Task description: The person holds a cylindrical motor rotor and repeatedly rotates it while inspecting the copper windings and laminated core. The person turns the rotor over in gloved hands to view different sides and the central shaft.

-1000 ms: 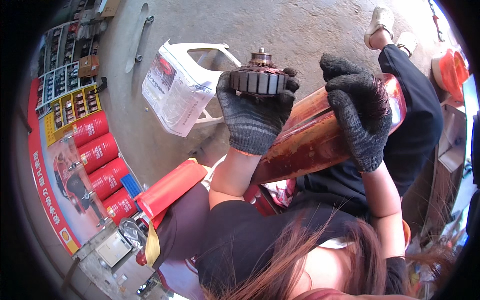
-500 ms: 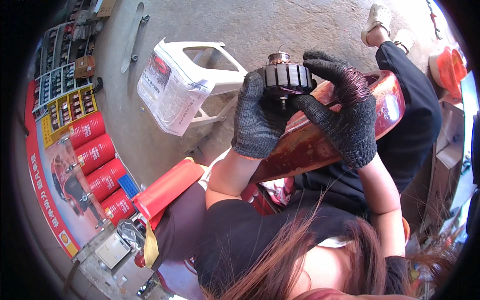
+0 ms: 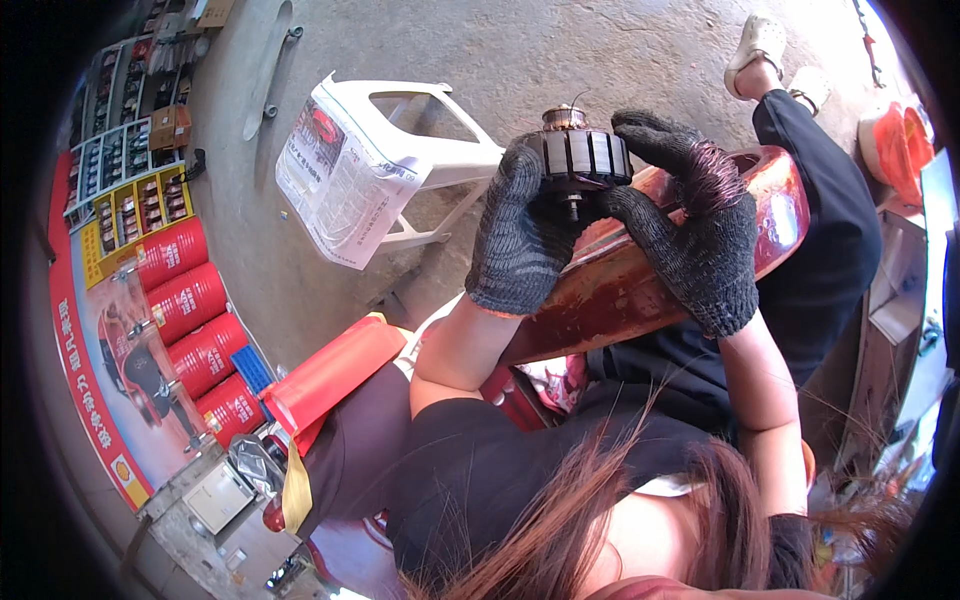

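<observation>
My left hand (image 3: 515, 235), in a dark knit glove, is closed on a motor rotor (image 3: 580, 160) with a slotted steel core, a copper ring on top and a short shaft hanging below. My right hand (image 3: 690, 250), gloved too, is closed round a bundle of fine copper wire (image 3: 712, 178); its thumb and fingertips reach to the rotor's right and lower side. Both hands are above a long, scuffed red metal piece (image 3: 585, 320) lying across my lap.
A white stool with newspaper over it (image 3: 355, 175) stands ahead-left. Leftward are red drums (image 3: 200, 345), part shelves (image 3: 140, 160) and a skateboard (image 3: 270, 70). An orange bucket (image 3: 895, 150) sits at right, beside my outstretched leg (image 3: 830, 240). A red folder-like item (image 3: 335, 375) lies lower left.
My left hand has moved right with the rotor, which is tilted differently, showing its lower shaft. My right hand has shifted left, its fingers now at the rotor.
</observation>
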The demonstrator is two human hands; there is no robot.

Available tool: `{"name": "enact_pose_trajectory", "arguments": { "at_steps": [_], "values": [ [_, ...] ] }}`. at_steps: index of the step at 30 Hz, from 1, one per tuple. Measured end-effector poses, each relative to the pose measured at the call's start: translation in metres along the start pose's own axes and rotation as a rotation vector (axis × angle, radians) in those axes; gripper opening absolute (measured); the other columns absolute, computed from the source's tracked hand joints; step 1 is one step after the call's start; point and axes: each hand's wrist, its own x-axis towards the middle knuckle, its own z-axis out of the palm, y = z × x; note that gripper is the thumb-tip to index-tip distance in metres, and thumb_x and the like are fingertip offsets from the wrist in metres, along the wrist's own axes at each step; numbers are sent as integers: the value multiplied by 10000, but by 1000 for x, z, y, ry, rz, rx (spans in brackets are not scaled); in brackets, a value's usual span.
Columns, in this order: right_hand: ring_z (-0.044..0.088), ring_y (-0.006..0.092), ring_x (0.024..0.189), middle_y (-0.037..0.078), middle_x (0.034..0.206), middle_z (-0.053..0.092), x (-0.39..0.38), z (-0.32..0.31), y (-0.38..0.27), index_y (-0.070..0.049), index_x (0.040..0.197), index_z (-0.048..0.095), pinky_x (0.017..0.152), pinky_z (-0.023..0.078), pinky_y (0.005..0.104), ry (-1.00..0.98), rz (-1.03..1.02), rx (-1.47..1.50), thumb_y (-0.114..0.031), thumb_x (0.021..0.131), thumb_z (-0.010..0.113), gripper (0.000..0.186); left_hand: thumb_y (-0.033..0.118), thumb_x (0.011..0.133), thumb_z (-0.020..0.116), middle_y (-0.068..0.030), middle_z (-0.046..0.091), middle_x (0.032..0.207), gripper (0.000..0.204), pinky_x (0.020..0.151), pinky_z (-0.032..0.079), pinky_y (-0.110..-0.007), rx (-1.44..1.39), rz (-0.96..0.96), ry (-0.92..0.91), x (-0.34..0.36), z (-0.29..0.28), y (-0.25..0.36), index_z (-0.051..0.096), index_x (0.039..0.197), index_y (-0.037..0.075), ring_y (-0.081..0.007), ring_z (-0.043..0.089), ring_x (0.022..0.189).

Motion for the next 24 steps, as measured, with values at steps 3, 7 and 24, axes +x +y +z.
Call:
{"name": "enact_pose_trajectory", "arguments": {
  "at_steps": [3, 7, 24],
  "values": [
    [598, 280, 1056, 145, 1124, 627, 0, -2, -1, -29, 1116, 606, 900, 468, 360, -23, 8, 34, -89, 737, 749, 410, 418, 908, 514, -155, 519, 1240, 514, 937, 480, -474, 149, 35, 34, -3, -2, -1, 445, 1279, 68, -302, 539, 1117],
    [568, 269, 1112, 163, 1174, 596, 0, -10, -1, -10, 1153, 576, 950, 443, 367, -88, 30, 190, -83, 731, 757, 465, 411, 886, 549, -159, 444, 1325, 605, 963, 461, -508, 404, 113, -30, -5, -3, 2, 349, 1366, 104, -323, 498, 1178],
    [416, 291, 1279, 199, 1344, 442, -1, -20, 3, -8, 1260, 481, 1059, 327, 402, -174, -49, 382, -77, 707, 746, 617, 86, 590, 804, -166, 431, 1243, 815, 969, 430, -403, 778, 430, -212, -7, 0, -2, 298, 1227, 32, -261, 507, 1136]
  ]
}}
